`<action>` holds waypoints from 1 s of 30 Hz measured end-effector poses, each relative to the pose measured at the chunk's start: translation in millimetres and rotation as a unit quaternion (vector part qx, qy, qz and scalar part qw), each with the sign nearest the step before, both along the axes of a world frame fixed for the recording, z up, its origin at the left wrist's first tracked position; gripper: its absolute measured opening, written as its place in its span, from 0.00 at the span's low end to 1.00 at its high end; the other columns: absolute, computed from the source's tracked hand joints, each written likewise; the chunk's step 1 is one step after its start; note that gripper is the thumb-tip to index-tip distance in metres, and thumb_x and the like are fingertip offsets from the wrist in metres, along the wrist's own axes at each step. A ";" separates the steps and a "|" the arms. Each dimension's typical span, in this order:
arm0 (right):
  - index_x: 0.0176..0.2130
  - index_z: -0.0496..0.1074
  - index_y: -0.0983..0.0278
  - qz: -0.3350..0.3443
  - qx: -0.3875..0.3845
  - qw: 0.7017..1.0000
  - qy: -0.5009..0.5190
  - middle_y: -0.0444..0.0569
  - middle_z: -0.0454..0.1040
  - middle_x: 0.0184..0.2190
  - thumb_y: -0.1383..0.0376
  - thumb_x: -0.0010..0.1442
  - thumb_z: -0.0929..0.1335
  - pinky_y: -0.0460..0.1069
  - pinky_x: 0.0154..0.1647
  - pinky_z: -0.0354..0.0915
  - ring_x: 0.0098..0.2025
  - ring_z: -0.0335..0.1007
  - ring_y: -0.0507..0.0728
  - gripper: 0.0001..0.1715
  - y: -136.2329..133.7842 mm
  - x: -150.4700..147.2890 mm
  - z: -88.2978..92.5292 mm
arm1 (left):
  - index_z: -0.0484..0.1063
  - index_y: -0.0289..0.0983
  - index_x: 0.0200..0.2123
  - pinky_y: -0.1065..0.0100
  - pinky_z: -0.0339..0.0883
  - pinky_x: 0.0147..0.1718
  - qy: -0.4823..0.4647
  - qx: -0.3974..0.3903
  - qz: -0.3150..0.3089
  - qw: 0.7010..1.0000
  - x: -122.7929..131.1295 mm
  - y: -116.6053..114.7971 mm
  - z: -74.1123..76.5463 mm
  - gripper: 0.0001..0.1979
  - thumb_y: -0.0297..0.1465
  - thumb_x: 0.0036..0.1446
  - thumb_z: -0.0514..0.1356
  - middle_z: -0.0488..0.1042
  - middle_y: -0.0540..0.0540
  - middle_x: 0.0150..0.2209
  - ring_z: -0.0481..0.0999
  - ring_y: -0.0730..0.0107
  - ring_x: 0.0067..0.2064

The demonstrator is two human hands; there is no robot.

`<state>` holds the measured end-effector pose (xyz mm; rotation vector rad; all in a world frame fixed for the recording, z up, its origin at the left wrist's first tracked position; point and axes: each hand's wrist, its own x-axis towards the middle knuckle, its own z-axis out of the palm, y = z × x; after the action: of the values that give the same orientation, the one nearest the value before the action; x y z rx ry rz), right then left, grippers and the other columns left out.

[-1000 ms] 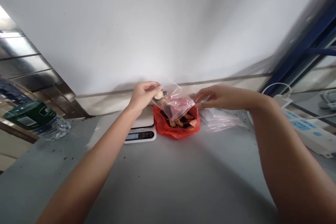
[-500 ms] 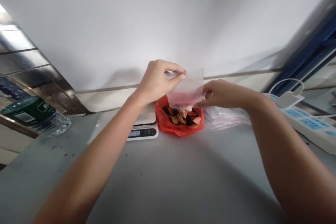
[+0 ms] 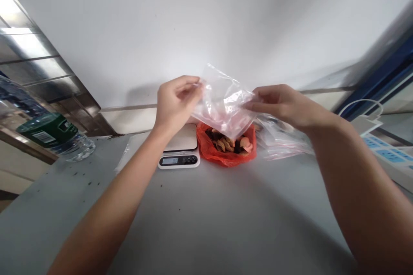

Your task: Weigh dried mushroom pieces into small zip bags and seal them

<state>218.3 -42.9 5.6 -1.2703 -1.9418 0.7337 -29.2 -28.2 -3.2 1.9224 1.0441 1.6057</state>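
Note:
A clear plastic bag [image 3: 226, 99] is stretched between my two hands, in the air over a red plastic bag [image 3: 226, 159]. My left hand [image 3: 177, 99] pinches its left edge, and my right hand [image 3: 280, 105] grips the right side between thumb and fingers. Brown and pinkish dried pieces [image 3: 222, 143] fill the open red bag; the clear bag hides part of them. Left of the red bag, a white digital scale [image 3: 180, 161] shows a lit display whose digits are too blurred to read.
Several flat clear bags [image 3: 280, 142] lie right of the red bag. A power strip [image 3: 387, 154] with a white plug sits at the right. A large green-labelled water bottle [image 3: 58, 135] stands at the left edge. Behind the grey table [image 3: 206, 223] rises a white wall [image 3: 161, 21].
The clear bag has turned and is now spread taut between both hands. My left hand shifted left, and my right hand rose slightly and took hold of the bag's right side.

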 end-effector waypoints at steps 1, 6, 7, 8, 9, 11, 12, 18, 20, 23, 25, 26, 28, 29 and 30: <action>0.27 0.70 0.61 0.004 -0.005 1.000 0.024 0.44 0.68 0.23 0.44 0.53 0.74 0.50 0.26 0.56 0.25 0.60 0.52 0.25 -1.5 -2.3 0.2 | 0.80 0.37 0.39 0.67 0.73 0.40 0.001 -0.027 -0.004 1.000 -6.5 -2.6 -5.0 0.10 0.37 0.58 0.68 0.80 0.48 0.32 0.80 0.66 0.35; 0.31 0.71 0.62 0.054 -0.047 0.996 0.062 0.43 0.69 0.21 0.47 0.53 0.77 0.49 0.24 0.57 0.24 0.62 0.51 0.23 -5.5 -27.6 -6.4 | 0.74 0.38 0.22 0.67 0.66 0.31 0.058 -0.149 0.024 0.987 -28.0 -16.7 -32.8 0.24 0.51 0.59 0.63 0.75 0.46 0.26 0.74 0.67 0.31; 0.34 0.72 0.62 0.048 -0.060 0.994 0.081 0.43 0.72 0.23 0.50 0.52 0.78 0.49 0.25 0.60 0.25 0.66 0.52 0.22 -5.7 -34.4 -9.2 | 0.72 0.38 0.22 0.67 0.66 0.32 0.041 -0.157 0.032 0.986 -29.5 -18.6 -37.9 0.24 0.52 0.59 0.62 0.74 0.46 0.25 0.73 0.67 0.30; 0.37 0.72 0.61 0.039 -0.080 0.991 0.103 0.44 0.74 0.25 0.53 0.50 0.79 0.49 0.27 0.63 0.28 0.69 0.53 0.22 -5.7 -41.0 -12.2 | 0.72 0.39 0.22 0.66 0.66 0.32 0.014 -0.163 0.043 0.986 -30.6 -20.2 -42.3 0.24 0.52 0.58 0.62 0.74 0.47 0.25 0.73 0.66 0.30; 0.40 0.72 0.60 0.029 -0.105 0.986 0.125 0.44 0.76 0.27 0.56 0.47 0.80 0.49 0.29 0.65 0.30 0.72 0.54 0.24 -5.6 -47.2 -15.2 | 0.71 0.39 0.22 0.66 0.67 0.34 -0.019 -0.166 0.050 0.985 -31.5 -21.7 -46.0 0.24 0.53 0.57 0.62 0.74 0.48 0.25 0.74 0.66 0.30; 0.41 0.71 0.60 0.023 -0.169 0.971 0.165 0.44 0.78 0.29 0.62 0.41 0.82 0.49 0.32 0.68 0.32 0.74 0.55 0.30 -5.3 -57.4 -20.5 | 0.71 0.40 0.24 0.65 0.69 0.37 -0.082 -0.179 0.056 0.979 -34.0 -25.1 -50.9 0.22 0.53 0.55 0.63 0.74 0.48 0.26 0.75 0.66 0.31; 0.38 0.71 0.60 0.024 -0.198 0.962 0.185 0.43 0.78 0.29 0.63 0.37 0.83 0.48 0.31 0.68 0.31 0.74 0.54 0.30 -5.1 -61.2 -22.5 | 0.71 0.40 0.25 0.65 0.70 0.38 -0.108 -0.189 0.051 0.975 -35.9 -27.6 -52.0 0.21 0.52 0.55 0.63 0.75 0.48 0.26 0.76 0.66 0.31; 0.20 0.70 0.64 0.044 -0.198 0.965 0.168 0.42 0.70 0.19 0.53 0.31 0.84 0.47 0.21 0.55 0.22 0.62 0.49 0.27 -7.6 -74.6 -24.9 | 0.76 0.38 0.27 0.67 0.69 0.30 -0.193 -0.283 0.000 0.939 -55.7 -49.1 -52.0 0.17 0.47 0.50 0.67 0.76 0.48 0.28 0.75 0.67 0.28; 0.21 0.73 0.65 0.060 -0.182 0.973 0.125 0.41 0.67 0.18 0.50 0.33 0.83 0.47 0.20 0.51 0.20 0.57 0.48 0.27 -10.2 -79.6 -26.1 | 0.74 0.37 0.24 0.69 0.67 0.26 -0.174 -0.287 0.012 0.942 -63.6 -53.4 -55.3 0.21 0.50 0.50 0.67 0.74 0.48 0.24 0.73 0.69 0.26; 0.22 0.74 0.65 0.090 -0.177 0.975 0.097 0.38 0.63 0.17 0.47 0.38 0.81 0.47 0.20 0.47 0.20 0.50 0.47 0.27 -14.1 -89.4 -30.9 | 0.69 0.38 0.19 0.72 0.57 0.20 -0.127 -0.258 0.040 0.957 -77.1 -53.4 -65.3 0.27 0.54 0.55 0.64 0.61 0.54 0.14 0.60 0.76 0.17; 0.21 0.73 0.64 0.120 -0.175 0.973 0.091 0.38 0.62 0.17 0.47 0.41 0.80 0.48 0.22 0.48 0.21 0.50 0.47 0.26 -15.8 -97.8 -35.2 | 0.68 0.39 0.20 0.72 0.47 0.16 -0.123 -0.250 0.066 0.958 -87.0 -51.2 -72.2 0.27 0.55 0.56 0.63 0.52 0.58 0.12 0.51 0.79 0.15; 0.20 0.72 0.64 0.133 -0.174 0.971 0.093 0.38 0.61 0.17 0.47 0.43 0.80 0.48 0.23 0.49 0.21 0.50 0.47 0.26 -16.3 -102.7 -37.4 | 0.67 0.39 0.20 0.73 0.44 0.16 -0.131 -0.253 0.085 0.955 -92.1 -50.3 -74.5 0.26 0.54 0.56 0.63 0.50 0.58 0.13 0.49 0.79 0.15; 0.19 0.69 0.63 0.144 -0.168 0.969 0.108 0.39 0.61 0.18 0.47 0.45 0.79 0.49 0.24 0.52 0.22 0.51 0.48 0.27 -15.9 -113.8 -41.6 | 0.66 0.39 0.19 0.73 0.41 0.15 -0.161 -0.273 0.124 0.940 -102.3 -49.5 -75.7 0.24 0.49 0.57 0.62 0.50 0.58 0.13 0.49 0.79 0.15; 0.19 0.68 0.63 0.141 -0.159 0.970 0.122 0.39 0.63 0.18 0.47 0.46 0.78 0.49 0.26 0.54 0.23 0.53 0.48 0.27 -14.9 -119.9 -43.4 | 0.66 0.38 0.18 0.73 0.43 0.15 -0.176 -0.284 0.139 0.932 -107.9 -49.5 -74.5 0.22 0.46 0.57 0.61 0.51 0.57 0.13 0.50 0.79 0.14; 0.19 0.67 0.63 0.131 -0.145 0.971 0.137 0.40 0.64 0.19 0.47 0.48 0.78 0.49 0.27 0.56 0.24 0.56 0.49 0.27 -13.3 -126.5 -45.0 | 0.65 0.38 0.17 0.73 0.44 0.15 -0.188 -0.293 0.151 0.925 -114.0 -49.6 -72.3 0.21 0.43 0.58 0.59 0.51 0.57 0.12 0.51 0.79 0.14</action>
<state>91.8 -56.2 -39.4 -1.0163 -1.8368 1.2964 -143.1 -77.9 -75.5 1.0523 1.4828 1.4974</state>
